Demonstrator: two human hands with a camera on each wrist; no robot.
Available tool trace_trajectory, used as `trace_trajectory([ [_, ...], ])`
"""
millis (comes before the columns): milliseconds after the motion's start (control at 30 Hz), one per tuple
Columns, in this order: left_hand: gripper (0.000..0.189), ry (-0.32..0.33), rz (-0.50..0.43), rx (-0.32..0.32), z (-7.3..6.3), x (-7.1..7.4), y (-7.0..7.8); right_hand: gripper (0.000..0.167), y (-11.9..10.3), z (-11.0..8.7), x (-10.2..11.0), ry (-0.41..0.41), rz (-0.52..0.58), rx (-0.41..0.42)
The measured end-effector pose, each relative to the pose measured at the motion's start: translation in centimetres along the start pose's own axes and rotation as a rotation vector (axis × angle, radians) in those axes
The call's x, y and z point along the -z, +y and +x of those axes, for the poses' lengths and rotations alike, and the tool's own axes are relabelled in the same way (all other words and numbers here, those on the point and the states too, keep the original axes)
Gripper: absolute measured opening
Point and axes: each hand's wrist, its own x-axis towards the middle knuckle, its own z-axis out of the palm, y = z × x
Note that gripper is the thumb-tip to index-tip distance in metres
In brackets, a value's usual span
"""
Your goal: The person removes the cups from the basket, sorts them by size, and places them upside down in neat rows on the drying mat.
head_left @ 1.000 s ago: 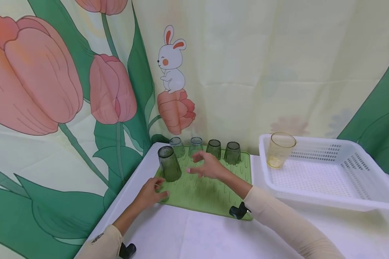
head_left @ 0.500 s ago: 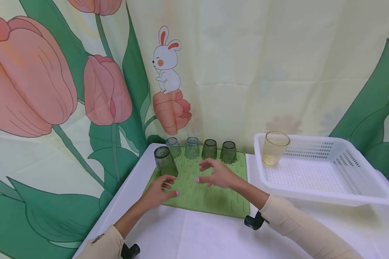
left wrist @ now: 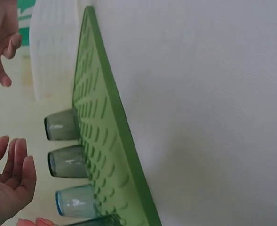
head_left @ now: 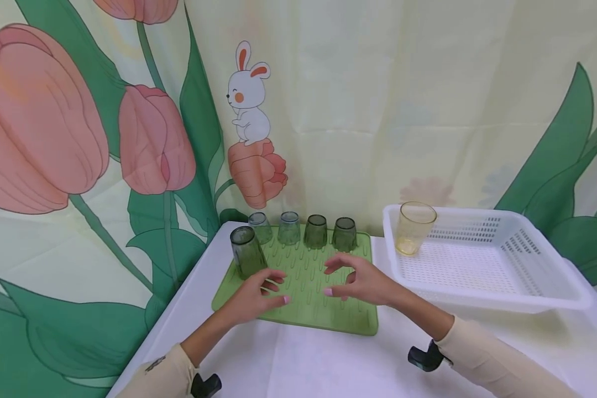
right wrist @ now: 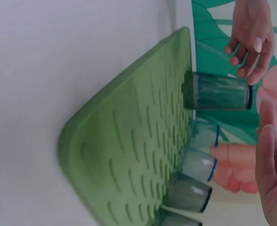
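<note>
My left hand [head_left: 255, 298] hovers over the front left of the green drying mat [head_left: 323, 318], fingers loosely bent and holding nothing. Just behind it a tall dark green glass [head_left: 247, 253] stands on the mat. My right hand [head_left: 365, 281] is over the mat's right side, thumb and fingers spread apart around nothing. Along the mat's back edge stand two short bluish glasses, the left one [head_left: 260, 228] and its neighbour [head_left: 289, 228], then two short dark grey-green glasses [head_left: 315, 231]. In the right wrist view the tall glass [right wrist: 220, 91] stands between both hands and the mat.
A white perforated basket [head_left: 487, 301] stands right of the mat, with one tall yellow glass [head_left: 414, 231] in its left end. A white cloth [head_left: 298, 365] covers the table. Behind hangs a curtain [head_left: 338, 110] printed with tulips and a rabbit.
My right hand has drawn back rightward, away from the tall green glass. My left hand has shifted a little right, in front of that glass. The glasses stay standing on the mat.
</note>
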Motion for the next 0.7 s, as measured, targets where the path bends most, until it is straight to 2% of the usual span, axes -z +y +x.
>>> trace_trajectory([
  [300, 0.050, -0.058, -0.034, 0.017, 1.6, -1.4, 2.1, 0.051, 1.1, -3.5, 4.1, 0.022, 0.026, 0.020],
  [700, 0.050, -0.114, -0.063, -0.021, 4.7, -3.4, 4.3, 0.048, 0.6, -4.9, 12.2, 0.208, -0.062, -0.041],
])
